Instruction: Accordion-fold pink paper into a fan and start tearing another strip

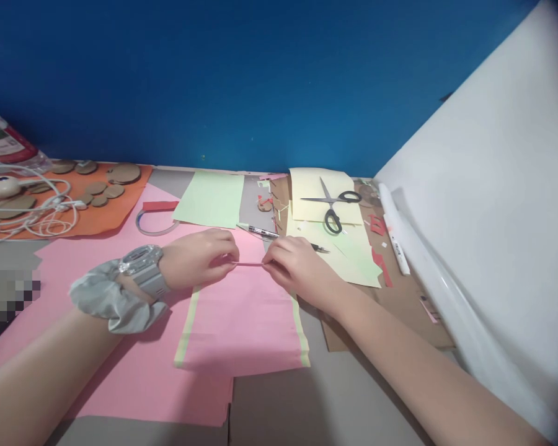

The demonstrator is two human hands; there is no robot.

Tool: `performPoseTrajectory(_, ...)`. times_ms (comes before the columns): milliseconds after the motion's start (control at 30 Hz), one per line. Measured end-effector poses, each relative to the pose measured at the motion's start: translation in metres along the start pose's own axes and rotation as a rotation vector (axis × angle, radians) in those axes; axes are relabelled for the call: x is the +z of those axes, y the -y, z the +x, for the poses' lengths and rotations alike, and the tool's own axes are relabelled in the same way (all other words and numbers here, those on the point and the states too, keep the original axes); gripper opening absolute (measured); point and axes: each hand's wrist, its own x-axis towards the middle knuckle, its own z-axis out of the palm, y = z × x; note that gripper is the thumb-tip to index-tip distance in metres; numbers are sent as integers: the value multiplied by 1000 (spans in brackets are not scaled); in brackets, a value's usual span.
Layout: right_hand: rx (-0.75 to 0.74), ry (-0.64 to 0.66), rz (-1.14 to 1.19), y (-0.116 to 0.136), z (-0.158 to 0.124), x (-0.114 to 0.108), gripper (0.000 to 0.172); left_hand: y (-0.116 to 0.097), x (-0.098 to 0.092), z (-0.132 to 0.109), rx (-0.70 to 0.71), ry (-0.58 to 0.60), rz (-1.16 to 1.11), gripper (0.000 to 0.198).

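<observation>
A pink paper sheet point(246, 322) with pale green-yellow strips along both sides lies in front of me. Faint creases run across it. My left hand point(198, 255) pinches its far edge at the left, thumb and fingers pressed together. At the right end of that edge, my right hand point(302, 269) pinches the paper too. Between the hands the edge stands up as a narrow fold. A pen point(263, 232) lies just beyond my fingers, partly hidden by my right hand. Larger pink sheets point(134, 378) lie under my left forearm.
Open scissors point(332, 201) rest on pale yellow paper point(302, 179) at the back right. Brown cardboard point(400, 310) bears red scraps and a white marker point(397, 248). Green paper point(209, 201), a tape ring point(155, 223), orange paper point(121, 214), tangled earphones point(51, 204) and a bottle point(9, 139) are further left.
</observation>
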Motion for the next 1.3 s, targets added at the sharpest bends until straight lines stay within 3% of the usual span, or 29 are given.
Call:
performPoseTrajectory(167,-173,55,-287,4,-4,-7,15,-5,-2,-10,-29,34,200,23)
performPoseTrajectory(333,-214,55,-380,10,-6,-7,18,-6,5,-34,27,-53,444,17)
performPoseTrajectory(500,-296,16,-402,15,-8,1,16,-5,13,-61,22,-160,375,21)
performPoseTrajectory(667,-250,80,-359,21,-17,-1,17,-5,21,-84,-48,-130,344,33)
performPoseTrajectory(867,55,56,7,25,-18,-4,14,-12,23,-85,-309,-191,26,36)
performPoseTrajectory(1033,200,-6,202,24,-11,-1,13,-13,17,-73,-520,-147,-253,40)
performPoseTrajectory(1100,209,-23,273,24,-11,-2,15,-15,16,-71,-548,-170,-394,38)
performPoseTrajectory(1233,313,-48,470,23,-13,-5,19,-20,19,-69,-483,-347,-862,38)
performPoseTrajectory(1300,354,-63,542,21,-15,-4,20,-20,21,-68,-488,-366,-963,37)
